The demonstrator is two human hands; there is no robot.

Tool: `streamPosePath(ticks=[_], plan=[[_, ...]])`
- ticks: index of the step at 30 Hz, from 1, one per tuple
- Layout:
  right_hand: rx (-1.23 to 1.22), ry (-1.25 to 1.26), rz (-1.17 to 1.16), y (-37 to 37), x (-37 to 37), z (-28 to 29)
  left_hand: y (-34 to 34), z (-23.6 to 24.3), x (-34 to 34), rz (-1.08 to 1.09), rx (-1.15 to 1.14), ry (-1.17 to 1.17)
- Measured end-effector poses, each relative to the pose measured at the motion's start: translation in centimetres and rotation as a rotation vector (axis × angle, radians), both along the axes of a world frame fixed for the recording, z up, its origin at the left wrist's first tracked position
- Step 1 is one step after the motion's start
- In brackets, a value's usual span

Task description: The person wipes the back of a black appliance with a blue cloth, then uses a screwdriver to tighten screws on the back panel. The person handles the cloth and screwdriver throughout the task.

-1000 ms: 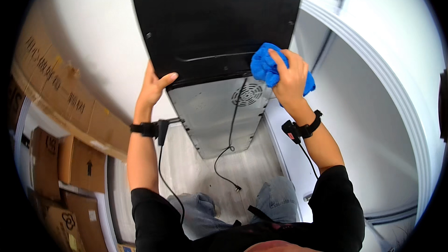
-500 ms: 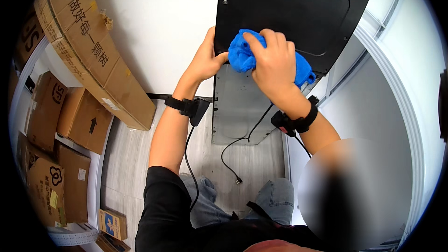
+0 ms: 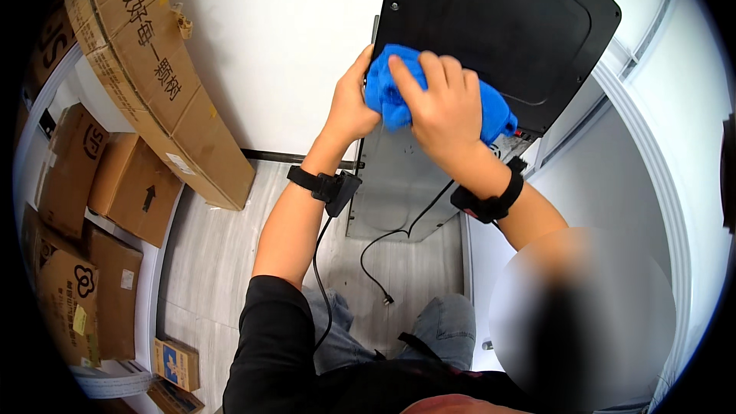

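A black top panel (image 3: 491, 31) with a raised oblong outline stands over a grey metal cabinet body (image 3: 391, 192), which has a black power cord (image 3: 376, 243) hanging down to the floor. My left hand (image 3: 354, 103) grips the panel's left edge, its fingertips partly hidden. My right hand (image 3: 448, 111) is closed on a crumpled blue cloth (image 3: 494, 116) and holds it against the lower left of the panel, close beside my left hand. Both wrists wear black straps with small boxes.
A long cardboard carton (image 3: 176, 130) leans along the white wall (image 3: 268, 31) on the left, near stacked boxes (image 3: 119, 291). A white framed enclosure (image 3: 694, 92) curves along the right. Pale wood-look flooring (image 3: 199, 284) lies below; my knees show at the bottom.
The black panel and both hands have shifted right in the view, showing more boxes at left. The cloth has moved from the panel's right side to its left, toward my left hand.
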State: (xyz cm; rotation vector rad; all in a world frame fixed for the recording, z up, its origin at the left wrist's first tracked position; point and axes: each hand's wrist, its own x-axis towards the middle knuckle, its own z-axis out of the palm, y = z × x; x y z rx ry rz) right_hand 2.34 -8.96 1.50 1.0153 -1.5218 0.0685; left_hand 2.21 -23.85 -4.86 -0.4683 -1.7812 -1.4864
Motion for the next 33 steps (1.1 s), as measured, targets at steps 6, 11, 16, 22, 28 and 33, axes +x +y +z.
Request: streamPosePath(ticks=[6, 11, 16, 22, 28, 33], plan=[[0.040, -0.004, 0.013, 0.2, -0.6, 3.1, 0.2, 0.3, -0.3, -0.042, 0.039, -0.006], [-0.164, 0.194, -0.039, -0.7, -0.9, 12.3, -0.1, 0.5, 0.2, -0.116, 0.051, -0.039], [-0.124, 0.271, -0.079, -0.4, -2.5, 9.3, 0.5, 0.5, 0.0, -0.066, 0.039, -0.059], [-0.043, 0.042, -0.035, 1.7, -0.6, 4.6, -0.3, 2.7, 1.1, 0.138, -0.159, -0.206], [-0.253, 0.013, -0.145, 6.6, 0.0, 7.8, -0.9, 14.8, 3.1, 0.573, -0.545, 0.478], [-0.294, 0.020, -0.160, 5.8, -1.1, 6.3, 2.3, 21.9, 0.1, 0.772, -0.802, 0.608]])
